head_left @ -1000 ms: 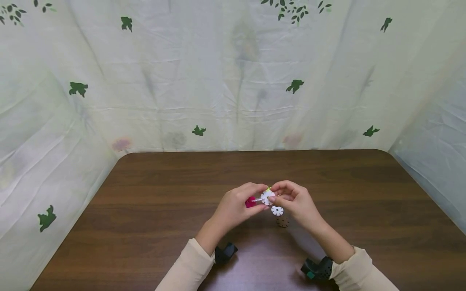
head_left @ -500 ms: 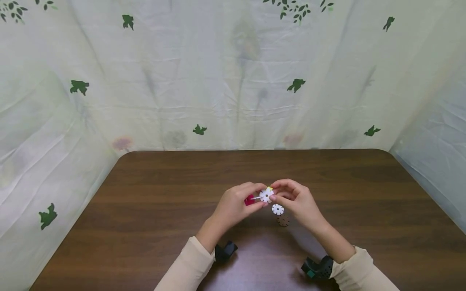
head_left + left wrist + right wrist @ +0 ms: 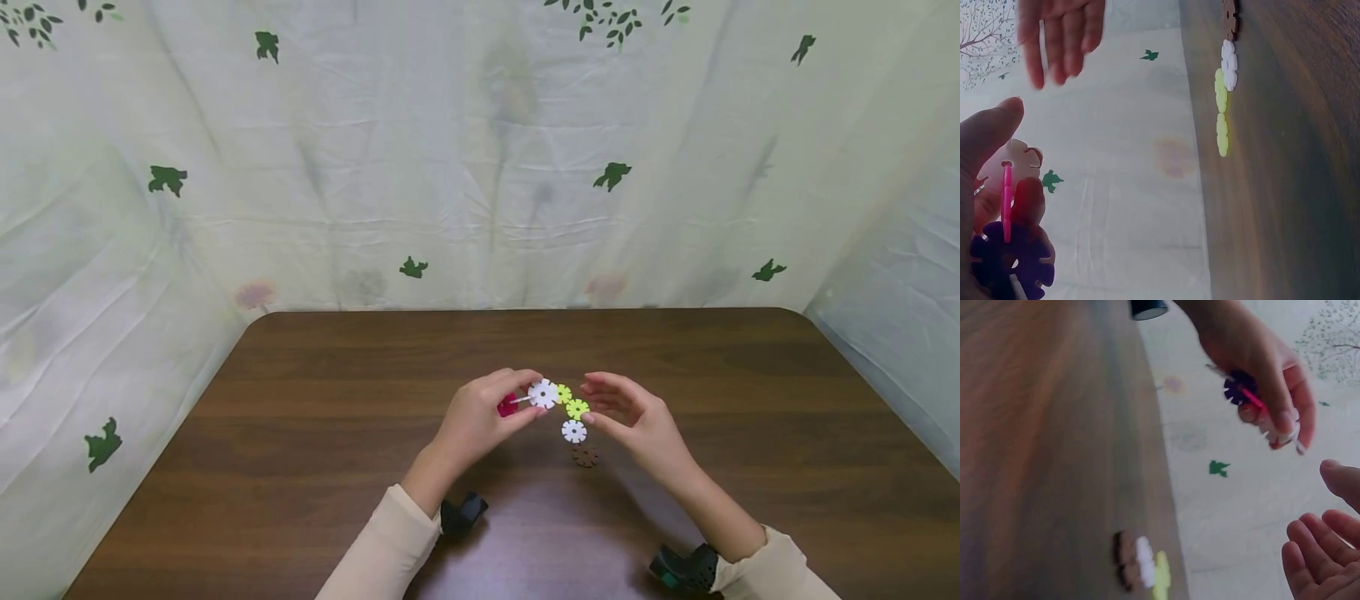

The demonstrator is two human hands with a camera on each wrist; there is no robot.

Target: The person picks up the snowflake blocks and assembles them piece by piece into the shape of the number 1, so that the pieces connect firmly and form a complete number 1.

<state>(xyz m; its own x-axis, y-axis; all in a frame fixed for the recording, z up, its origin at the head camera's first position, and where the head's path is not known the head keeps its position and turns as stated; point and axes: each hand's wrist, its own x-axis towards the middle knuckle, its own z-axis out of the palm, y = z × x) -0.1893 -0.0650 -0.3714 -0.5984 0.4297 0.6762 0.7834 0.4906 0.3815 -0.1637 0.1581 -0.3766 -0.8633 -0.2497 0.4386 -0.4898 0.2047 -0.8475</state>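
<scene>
Linked discs [image 3: 543, 394] pinched in L hand [image 3: 472, 417] grip, btwn thumb & fingers; R hand [image 3: 639, 418] loose, nearby

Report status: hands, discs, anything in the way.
Left hand holds joined discs. Right hand holds nothing. Two yellow discs, white disc, brown disc on table. No obstruction seen.

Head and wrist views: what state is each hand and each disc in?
Left hand: holding the joined discs.
Joined discs: linked together, raised off the table.
Right hand: thumb apart from fingers, empty.
Two yellow-green discs: lying flat.
Loose white disc: lying flat.
Brown disc: lying flat.
</scene>
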